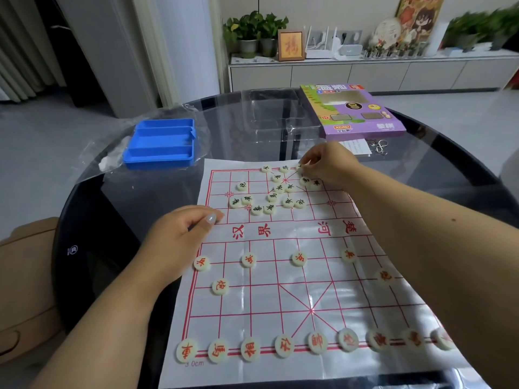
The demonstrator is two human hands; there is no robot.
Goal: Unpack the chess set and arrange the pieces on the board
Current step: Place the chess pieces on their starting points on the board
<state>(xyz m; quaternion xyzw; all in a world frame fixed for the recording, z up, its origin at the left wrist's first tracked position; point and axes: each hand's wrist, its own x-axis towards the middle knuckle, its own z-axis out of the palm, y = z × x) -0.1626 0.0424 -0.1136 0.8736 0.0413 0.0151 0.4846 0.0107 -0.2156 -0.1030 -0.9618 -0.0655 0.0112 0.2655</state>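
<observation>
The black pieces [269,192] lie in a loose heap on the far half of the board [280,276], most off their line crossings, while the red pieces [250,350] sit ordered along the near rows; I judge the step in hand to be seating one black piece on the far back rank. My right hand [327,164] pinches a piece [300,167] at the far edge, fingers curled round it; my left hand [179,234] rests at the board's left margin, fingers loosely curled, seemingly holding nothing — it pins the thin sheet flat. I would set the piece squarely on its crossing and lift straight up; the heap sits just beside it — easily nudged.
</observation>
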